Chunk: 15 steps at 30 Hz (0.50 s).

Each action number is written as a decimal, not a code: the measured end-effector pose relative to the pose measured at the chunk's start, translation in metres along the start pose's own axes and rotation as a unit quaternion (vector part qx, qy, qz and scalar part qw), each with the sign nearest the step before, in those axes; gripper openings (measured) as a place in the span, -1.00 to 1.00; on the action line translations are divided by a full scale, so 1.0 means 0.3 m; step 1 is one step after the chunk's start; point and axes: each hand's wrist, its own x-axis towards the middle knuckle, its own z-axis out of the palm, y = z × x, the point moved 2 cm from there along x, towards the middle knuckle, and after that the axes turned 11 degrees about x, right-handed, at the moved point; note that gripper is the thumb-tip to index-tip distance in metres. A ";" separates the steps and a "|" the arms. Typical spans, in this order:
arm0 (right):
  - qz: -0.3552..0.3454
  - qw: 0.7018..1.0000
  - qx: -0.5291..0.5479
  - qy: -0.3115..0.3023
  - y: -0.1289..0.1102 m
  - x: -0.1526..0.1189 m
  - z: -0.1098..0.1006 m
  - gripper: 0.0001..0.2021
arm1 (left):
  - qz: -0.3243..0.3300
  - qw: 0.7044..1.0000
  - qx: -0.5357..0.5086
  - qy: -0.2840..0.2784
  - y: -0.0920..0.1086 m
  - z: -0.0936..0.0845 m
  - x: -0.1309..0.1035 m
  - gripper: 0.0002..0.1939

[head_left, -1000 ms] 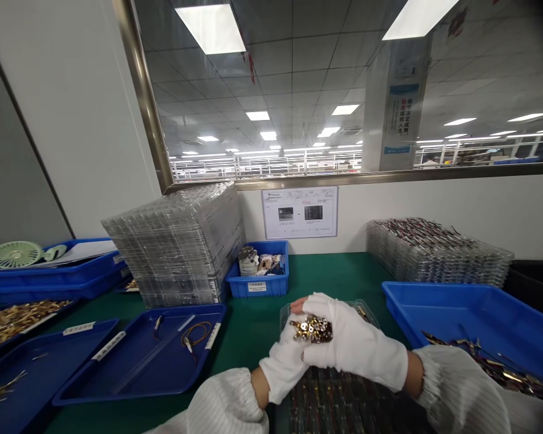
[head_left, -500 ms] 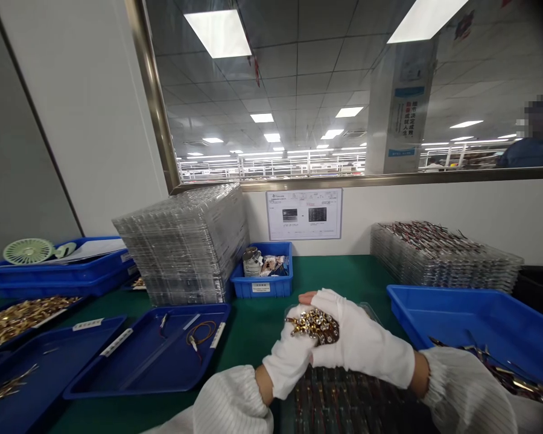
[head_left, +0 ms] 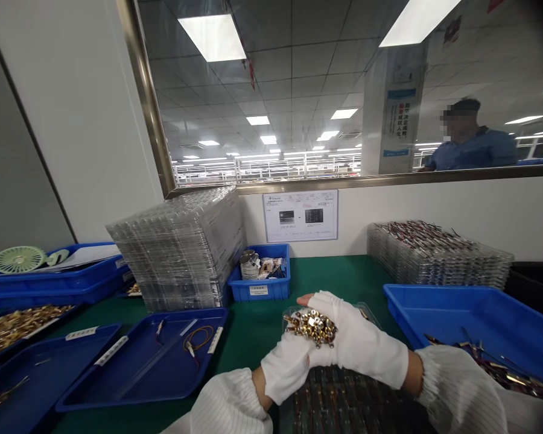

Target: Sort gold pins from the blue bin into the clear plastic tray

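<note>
Left hand: white-gloved, curled around the near left side of the bunch and touching the right hand.
Right hand: white-gloved, closed over the bunch's other side, so the two hands meet and grip it together.
Bunch: many small gold and silver metal ends, between both hands, above the tray.
Tray: beneath the hands, filled with rows of dark pieces; details are dim.
Right bin: blue, beside the right forearm, with loose wired pieces inside.
Left tray: blue, holding a coiled wire.
Behind: a tall clear stack, a small bin holding a can, and a wall notice.
Window: a person in blue stands beyond the glass.
</note>
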 end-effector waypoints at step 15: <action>0.082 0.980 0.182 0.006 0.010 0.002 0.015 -0.37 | -0.011 0.999 -0.015 0.026 0.012 0.002 0.013 -0.76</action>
